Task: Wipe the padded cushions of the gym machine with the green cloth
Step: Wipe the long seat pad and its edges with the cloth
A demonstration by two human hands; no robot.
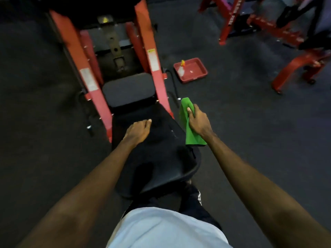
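A long black padded back cushion (155, 158) of the red-framed gym machine (89, 68) runs away from me in the middle of the view. Beyond it sits a smaller dark seat pad (128, 89) between the red frame legs. My left hand (138, 130) rests on the upper part of the black cushion, fingers lightly curled and holding nothing. My right hand (198, 122) grips the green cloth (188, 122) just off the cushion's right edge, above the floor; the cloth hangs folded below my fingers.
A red tray (197, 76) with a spray bottle (181, 68) lies on the dark rubber floor to the right of the machine. More red gym frames (268, 27) stand at the upper right. My dark trouser leg and a pale shirt show at the bottom.
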